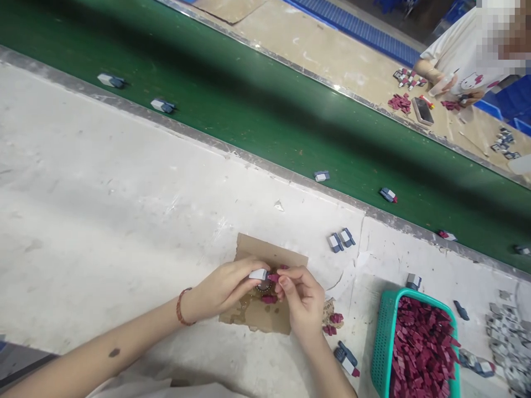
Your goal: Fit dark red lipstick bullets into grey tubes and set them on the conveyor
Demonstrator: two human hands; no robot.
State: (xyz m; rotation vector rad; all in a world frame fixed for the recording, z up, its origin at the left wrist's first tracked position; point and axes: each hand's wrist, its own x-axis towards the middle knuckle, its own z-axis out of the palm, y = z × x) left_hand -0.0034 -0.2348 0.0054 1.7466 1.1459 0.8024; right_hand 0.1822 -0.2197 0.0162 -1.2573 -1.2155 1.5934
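My left hand (232,284) pinches a small white and dark-blue plastic part (258,274) over a piece of brown cardboard (269,254). Between the thumb and fingers of my right hand (302,296) is a small maroon plastic piece (273,277), held against the end of the white part; whether the two are joined I cannot tell. Just beneath them on the cardboard sits a small round dish (264,286), partly hidden by my fingers. Another maroon piece (269,299) lies beside it, and wet-looking stains mark the cardboard.
A teal basket (384,342) heaped with maroon pieces stands at right, near a pile of grey-white parts (508,342). Two white-blue parts (341,240) lie beyond my right hand. Several parts sit on the green conveyor belt (249,121). Across it, a person (468,66) works at a table.
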